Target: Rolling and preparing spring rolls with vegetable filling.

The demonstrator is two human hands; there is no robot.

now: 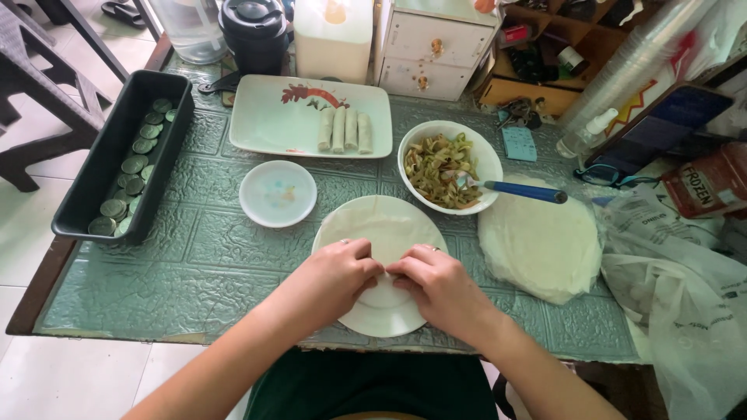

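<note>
both hands meet low in the view over a white plate (379,311) at the near edge of the worktop (218,264). left hand (334,276) and right hand (436,280) have their fingertips pinched together on the near fold of a thin round spring roll wrapper (381,225) spread across the plate, so each grip is closed on the wrapper; what lies under the fold is hidden by the fingers. just beyond the plate to the left sits a small white saucer (278,193). beyond it to the right stands a white bowl of shredded vegetable filling (440,167) with a blue-handled spoon (513,189) resting in it, handle pointing right. right of the plate lies a stack of wrappers (541,241), beside crumpled plastic bags (685,288). farther back, a rectangular white platter (280,117) carries four rolled spring rolls (344,129) lying side by side. along the left edge of the worktop, a long black tray (105,163) holds rows of round green discs (134,175).
</note>
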